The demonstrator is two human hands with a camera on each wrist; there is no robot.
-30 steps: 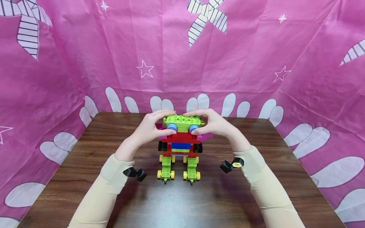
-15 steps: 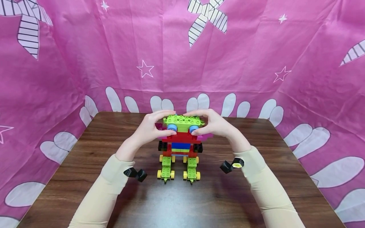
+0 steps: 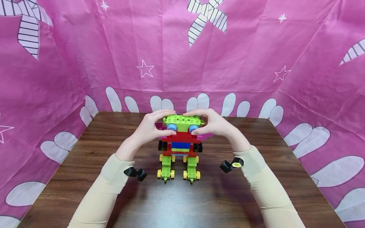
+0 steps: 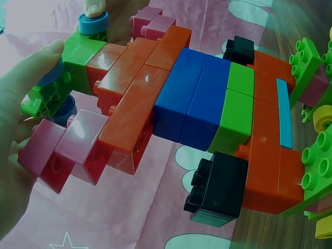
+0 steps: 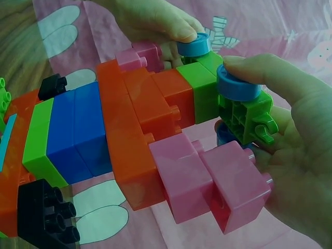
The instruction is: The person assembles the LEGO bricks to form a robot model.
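A robot-like figure of toy building bricks stands upright at the middle of the table. Its head is a lime-green wheeled brick base [image 3: 183,119] with blue wheels [image 5: 238,85]. My left hand [image 3: 142,128] grips this base from the left, thumb on one front wheel and fingers behind. On the other side my right hand [image 3: 218,125] holds it the same way. Below come red bricks [image 3: 182,137], stepped pink bricks [image 5: 181,176] as arms, blue bricks [image 4: 179,88] and black bricks [image 4: 220,187]. Two green wheeled bases [image 3: 166,171] with yellow wheels [image 3: 198,175] form the feet.
The brown wooden table [image 3: 85,158] carries the figure. A pink patterned cloth [image 3: 176,72] hangs behind it and along both sides. Small black wrist cameras [image 3: 139,174] project from both cream sleeves [image 3: 271,190] at table height in the head view.
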